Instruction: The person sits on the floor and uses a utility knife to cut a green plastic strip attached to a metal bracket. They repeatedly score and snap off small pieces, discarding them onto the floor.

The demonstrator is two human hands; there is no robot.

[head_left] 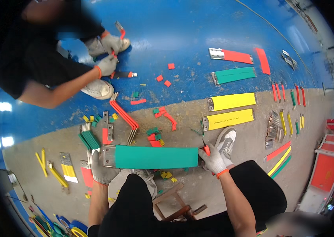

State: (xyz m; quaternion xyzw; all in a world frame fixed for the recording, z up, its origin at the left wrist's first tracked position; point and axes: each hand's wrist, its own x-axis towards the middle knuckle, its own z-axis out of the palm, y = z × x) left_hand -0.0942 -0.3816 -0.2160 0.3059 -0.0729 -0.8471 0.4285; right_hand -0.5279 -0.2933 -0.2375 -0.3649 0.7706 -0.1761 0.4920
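A flat metal bar in a wide green sleeve [157, 157] lies level across my knees, its bare metal showing at both ends. My left hand [103, 170], in a grey work glove with an orange cuff, grips the bar's left end, thumb up along the edge. At the other end my right hand [215, 160], gloved the same way, is closed round a small red tool with a thin dark tip [206, 149] and also touches the bar. The fingers under the bar are hidden. Just past its left end stand a stack of green-sleeved bars [89, 138] and a red-sleeved bar [107, 135].
Bent red bars [124, 115] and red, green and yellow scraps [155, 139] lie beyond the work. Yellow sleeved bars [230, 119] lie ahead right. A co-worker's gloved hands [109, 59] hold a red-sleeved piece at upper left. A wooden stool [171, 203] is below; tape rolls [78, 228] lie lower left.
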